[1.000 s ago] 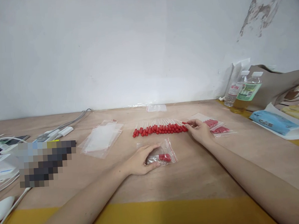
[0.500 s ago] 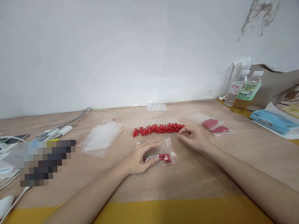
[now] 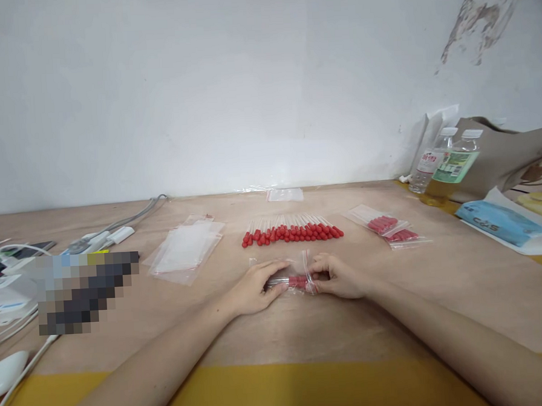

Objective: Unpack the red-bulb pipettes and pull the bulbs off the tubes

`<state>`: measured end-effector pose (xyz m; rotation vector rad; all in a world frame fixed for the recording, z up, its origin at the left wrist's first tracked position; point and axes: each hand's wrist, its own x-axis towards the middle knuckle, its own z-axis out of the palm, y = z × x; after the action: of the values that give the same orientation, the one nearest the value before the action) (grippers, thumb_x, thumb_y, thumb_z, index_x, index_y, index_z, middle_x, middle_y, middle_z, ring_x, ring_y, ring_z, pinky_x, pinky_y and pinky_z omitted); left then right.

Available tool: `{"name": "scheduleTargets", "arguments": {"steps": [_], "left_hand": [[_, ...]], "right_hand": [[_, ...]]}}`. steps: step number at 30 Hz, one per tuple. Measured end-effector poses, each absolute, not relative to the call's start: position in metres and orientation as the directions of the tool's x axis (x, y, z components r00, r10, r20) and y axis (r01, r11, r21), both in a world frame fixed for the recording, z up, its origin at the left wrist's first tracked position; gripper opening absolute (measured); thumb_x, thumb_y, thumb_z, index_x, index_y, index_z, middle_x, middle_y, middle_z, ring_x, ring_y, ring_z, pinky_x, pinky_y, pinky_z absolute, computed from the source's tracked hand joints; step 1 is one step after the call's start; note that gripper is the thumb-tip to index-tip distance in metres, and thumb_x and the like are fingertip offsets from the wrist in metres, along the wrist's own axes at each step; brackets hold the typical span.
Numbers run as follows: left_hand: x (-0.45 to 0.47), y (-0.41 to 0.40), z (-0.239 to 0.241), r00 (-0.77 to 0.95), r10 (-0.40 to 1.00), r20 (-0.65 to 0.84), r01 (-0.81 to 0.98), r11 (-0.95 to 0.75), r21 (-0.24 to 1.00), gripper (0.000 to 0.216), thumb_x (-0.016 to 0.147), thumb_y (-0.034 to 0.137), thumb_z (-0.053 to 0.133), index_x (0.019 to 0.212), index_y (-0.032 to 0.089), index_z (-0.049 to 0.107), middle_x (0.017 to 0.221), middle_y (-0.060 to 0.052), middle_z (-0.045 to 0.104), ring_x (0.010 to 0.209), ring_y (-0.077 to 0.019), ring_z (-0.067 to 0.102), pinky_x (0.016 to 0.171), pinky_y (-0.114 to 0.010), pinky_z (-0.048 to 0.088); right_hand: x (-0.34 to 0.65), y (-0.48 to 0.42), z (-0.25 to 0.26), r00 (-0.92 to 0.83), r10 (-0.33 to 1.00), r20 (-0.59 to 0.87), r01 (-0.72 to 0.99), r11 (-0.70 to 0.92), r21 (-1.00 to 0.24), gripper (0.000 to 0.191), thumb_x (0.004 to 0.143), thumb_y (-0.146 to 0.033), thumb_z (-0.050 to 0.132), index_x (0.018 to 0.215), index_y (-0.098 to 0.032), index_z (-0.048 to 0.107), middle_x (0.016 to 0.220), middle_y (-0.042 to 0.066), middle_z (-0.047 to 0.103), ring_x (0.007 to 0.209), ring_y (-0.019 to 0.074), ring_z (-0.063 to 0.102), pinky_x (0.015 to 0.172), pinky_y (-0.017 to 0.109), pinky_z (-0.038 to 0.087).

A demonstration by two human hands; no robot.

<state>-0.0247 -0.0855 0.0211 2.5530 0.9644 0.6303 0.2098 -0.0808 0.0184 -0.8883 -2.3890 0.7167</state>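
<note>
While two hands [image 3: 257, 288] [image 3: 341, 276] hold one bag [image 3: 296, 267] | bottles [image 3: 427, 161] [image 3: 454, 167]: two

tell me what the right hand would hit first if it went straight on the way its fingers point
The right hand would first meet the clear zip bag, whose edge it seems to touch; beyond, probably the red-tipped sticks inside, though depth is unclear.

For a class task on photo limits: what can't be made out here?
Head view:
Left ends of the thin, red-tipped sticks in the clear plastic zip bag: behind the left hand.
Bag's zip edge: partly behind the right hand.
Item at left: masked by pixelated patch.
Rounded white plastic device: cut off by left edge.
Print on the green bottle label: too small.
</note>
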Motion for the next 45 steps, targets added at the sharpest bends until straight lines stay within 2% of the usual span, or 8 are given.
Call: {"name": "scheduleTargets", "arguments": {"steps": [11,16,22,26,29,32,38,45], "left_hand": [[-0.025,-0.084,0.021,0.696,0.663,0.276,0.508,-0.726,0.463,0.047,0.081,0.03,0.051,0.127,0.022,0.041,0.126,-0.007,0.05,0.115,-0.0214,0.047,0.098,-0.042,0.037],[-0.027,-0.084,0.022,0.707,0.66,0.254,0.516,-0.727,0.453,0.049,0.083,0.033,0.049,0.129,0.022,0.038,0.128,-0.007,0.048,0.116,-0.022,0.045,0.098,-0.043,0.036],[-0.032,-0.084,0.025,0.713,0.661,0.235,0.532,-0.727,0.434,0.052,0.085,0.035,0.046,0.134,0.025,0.03,0.133,-0.007,0.042,0.121,-0.0226,0.04,0.1,-0.043,0.034],[-0.038,-0.085,0.026,0.729,0.668,0.148,0.577,-0.716,0.393,0.053,0.088,0.038,0.04,0.137,0.028,0.023,0.142,-0.005,0.028,0.13,-0.0242,0.025,0.105,-0.047,0.025],[-0.041,-0.087,0.025,0.724,0.687,0.067,0.624,-0.693,0.362,0.045,0.089,0.041,0.035,0.133,0.034,0.03,0.146,-0.003,0.018,0.133,-0.0272,0.015,0.105,-0.051,0.019],[-0.04,-0.088,0.026,0.718,0.695,0.051,0.644,-0.689,0.332,0.042,0.089,0.042,0.034,0.131,0.036,0.033,0.146,-0.001,0.015,0.134,-0.0294,0.007,0.105,-0.056,0.013],[-0.033,-0.088,0.031,0.779,0.609,0.151,0.56,-0.783,0.269,0.039,0.091,0.031,0.033,0.129,0.03,0.038,0.141,-0.001,0.031,0.132,-0.0198,0.022,0.109,-0.049,0.006],[-0.018,-0.084,0.032,0.76,0.59,0.272,0.488,-0.795,0.361,0.041,0.091,0.03,0.032,0.132,0.024,0.035,0.138,-0.003,0.037,0.129,-0.0157,0.029,0.108,-0.041,0.022]], "right_hand": [[0.199,-0.096,0.026,-0.545,0.771,0.331,0.442,0.599,-0.667,0.012,0.069,-0.011,0.053,0.076,-0.02,0.051,0.068,-0.003,0.056,0.057,0.009,0.048,0.055,0.022,0.037],[0.203,-0.089,0.02,-0.499,0.822,0.273,0.323,0.469,-0.822,0.009,0.075,-0.02,0.052,0.083,-0.019,0.055,0.076,0.0,0.059,0.062,0.0099,0.052,0.055,0.022,0.041],[0.246,-0.069,0.031,-0.399,0.91,0.115,0.176,0.199,-0.964,0.031,0.069,-0.038,0.064,0.092,-0.017,0.056,0.072,0.001,0.061,0.063,0.0117,0.057,0.062,0.027,0.047],[0.293,-0.052,0.038,-0.192,0.956,0.223,0.118,0.248,-0.962,0.038,0.064,-0.042,0.068,0.093,-0.019,0.06,0.087,0.004,0.064,0.067,0.0128,0.059,0.067,0.03,0.049],[0.311,-0.04,0.032,0.126,0.916,0.381,0.115,0.368,-0.923,0.038,0.066,-0.043,0.066,0.097,-0.023,0.059,0.095,0.004,0.064,0.073,0.0144,0.06,0.068,0.031,0.05],[0.307,-0.031,0.02,0.238,0.78,0.579,0.385,0.472,-0.793,0.029,0.073,-0.039,0.059,0.098,-0.023,0.06,0.094,0.005,0.063,0.081,0.0173,0.06,0.073,0.034,0.049],[0.282,-0.025,0.004,-0.084,0.66,0.747,0.723,0.556,-0.41,0.025,0.082,-0.026,0.044,0.098,-0.021,0.063,0.094,0.008,0.062,0.087,0.0194,0.057,0.082,0.037,0.045],[0.274,-0.029,0.006,-0.248,0.722,0.646,0.782,0.543,-0.307,0.028,0.084,-0.027,0.042,0.1,-0.022,0.064,0.095,0.009,0.061,0.086,0.0209,0.058,0.079,0.036,0.047]]}}
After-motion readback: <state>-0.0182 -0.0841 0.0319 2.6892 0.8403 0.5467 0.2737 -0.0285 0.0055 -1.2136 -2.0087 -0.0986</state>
